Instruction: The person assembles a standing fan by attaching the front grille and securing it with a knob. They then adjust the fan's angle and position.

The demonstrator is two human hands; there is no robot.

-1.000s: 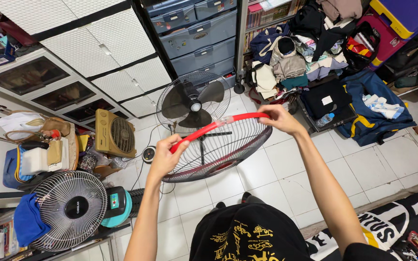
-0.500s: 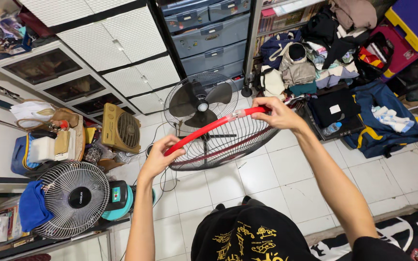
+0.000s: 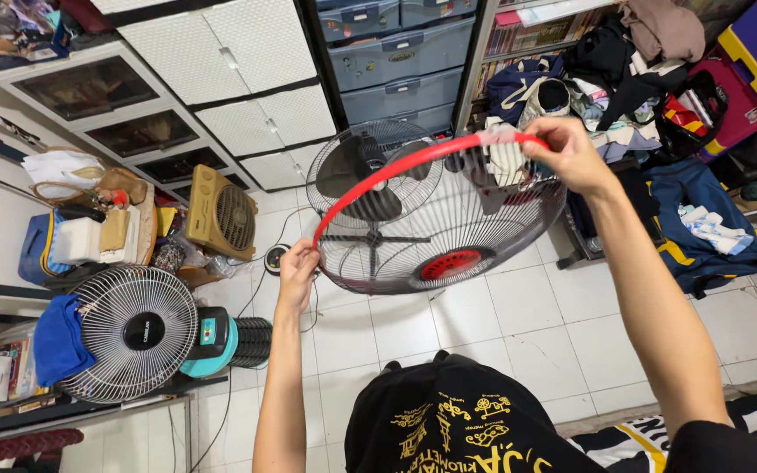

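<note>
White tiled floor (image 3: 519, 307), cluttered storeroom — white lattice cabinets (image 3: 247, 79) and grey drawers (image 3: 400, 61) at back, clothes heap (image 3: 641, 79) right. Fan guard (image 3: 449, 219), wire with red rim, held up over the floor: left hand (image 3: 298, 271) closed on its lower left edge, right hand (image 3: 567, 153) pinching the top rim. Standing fan (image 3: 370, 171) behind it; grey fan (image 3: 137, 328) and beige box fan (image 3: 221, 210) on the left.
</note>
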